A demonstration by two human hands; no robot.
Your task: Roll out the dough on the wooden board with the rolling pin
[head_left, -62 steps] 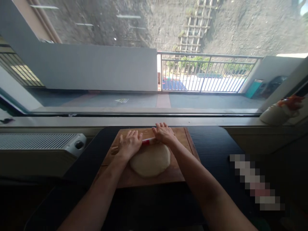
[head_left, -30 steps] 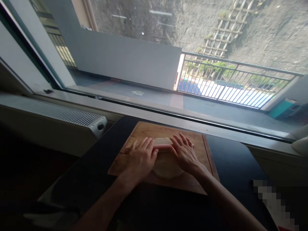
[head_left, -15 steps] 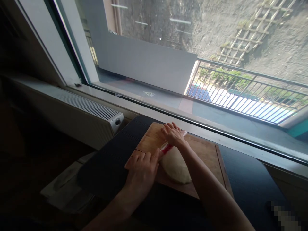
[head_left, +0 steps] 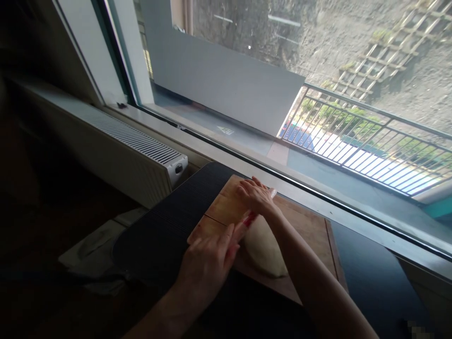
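A flattened round of pale dough (head_left: pixel 266 247) lies on a wooden cutting board (head_left: pixel 307 221). Along its far-left edge runs a rolling pin (head_left: pixel 250 217), a pale rod with a red band. My left hand (head_left: pixel 208 259) holds the near end, fingers laid over it. Higher up, my right hand (head_left: pixel 257 194) rests across the pin near its far end, which pokes out past the fingers. My right forearm covers the right side of the dough. Part of the pin is hidden under both hands.
The board sits on a dark table (head_left: pixel 165 221) with rounded corners, close to the window sill (head_left: pixel 293 188). To the left is a white radiator (head_left: pixel 141 165). A pale, flat object (head_left: pixel 95 254) shows low at the left. Outside stands a metal railing (head_left: pixel 367 136).
The view has shifted a little. Both hands stay on the rolling pin, and the left fingers now lie closer together. The dough's shape looks much the same, lying by the pin.
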